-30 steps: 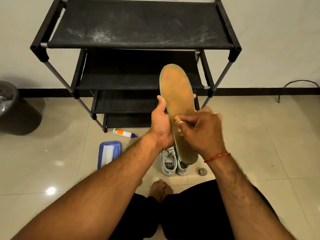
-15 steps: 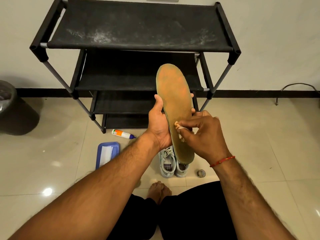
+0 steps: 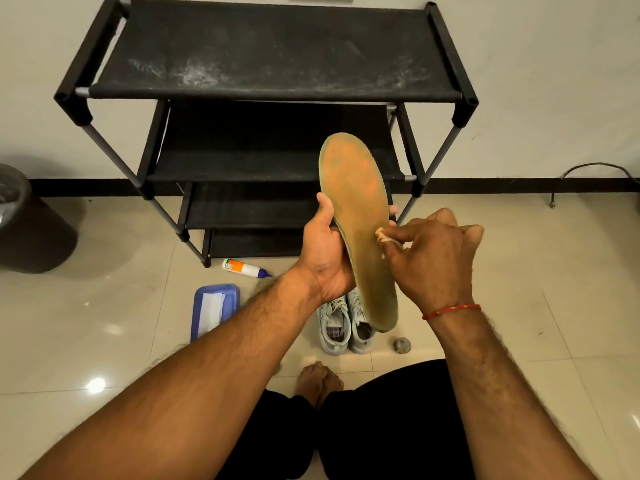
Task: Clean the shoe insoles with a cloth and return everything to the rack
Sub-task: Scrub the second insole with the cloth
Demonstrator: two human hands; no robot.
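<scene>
An orange-brown insole point(image 3: 358, 216) with a greenish rim stands nearly upright in front of me. My left hand point(image 3: 327, 258) grips its left edge near the middle, thumb on the front face. My right hand point(image 3: 433, 258) pinches a small pale cloth point(image 3: 384, 237) and presses it against the insole's right edge. Below on the tiled floor stands a pair of light grey sneakers point(image 3: 334, 327), toes towards me, partly hidden by the insole. The black shoe rack point(image 3: 277, 91) with several fabric shelves stands against the wall behind.
A white glue-like bottle point(image 3: 244, 268) lies on the floor by the rack's foot. A blue tray point(image 3: 232, 296) with a white sheet sits left of the sneakers. A small round grey object point(image 3: 401, 345) lies right of them. A dark bin point(image 3: 24, 220) stands far left; a cable point(image 3: 588, 171) far right.
My right hand with the cloth has slid from the insole's middle to its right edge. The insole and my left hand have barely moved.
</scene>
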